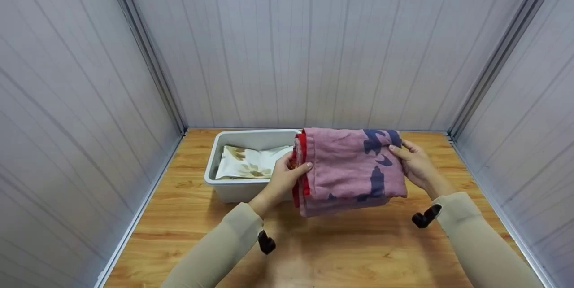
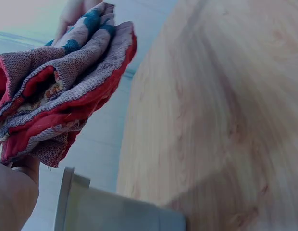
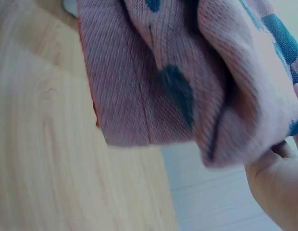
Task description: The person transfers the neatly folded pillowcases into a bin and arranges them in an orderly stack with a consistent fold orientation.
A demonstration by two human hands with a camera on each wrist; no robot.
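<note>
A folded pink cloth (image 1: 345, 162) with dark blue patches and red edging is held up between both hands, above the wooden surface. My left hand (image 1: 287, 175) grips its left, red-edged side, thumb on top. On the opposite side my right hand (image 1: 417, 164) pinches the fold, thumb in front and fingers behind. In the left wrist view the cloth (image 2: 67, 86) shows several stacked layers with red hems. From the right wrist the rounded folds of the cloth (image 3: 187, 86) hang down. The cloth overlaps the right part of a white bin (image 1: 237, 191).
Inside the bin lies a folded white cloth (image 1: 246, 162) with a brown and yellow leaf pattern. The wooden surface (image 1: 341, 256) is bounded by pale panel walls (image 1: 287, 45) at the back and both sides. Black wrist devices (image 1: 267, 242) sit at both cuffs.
</note>
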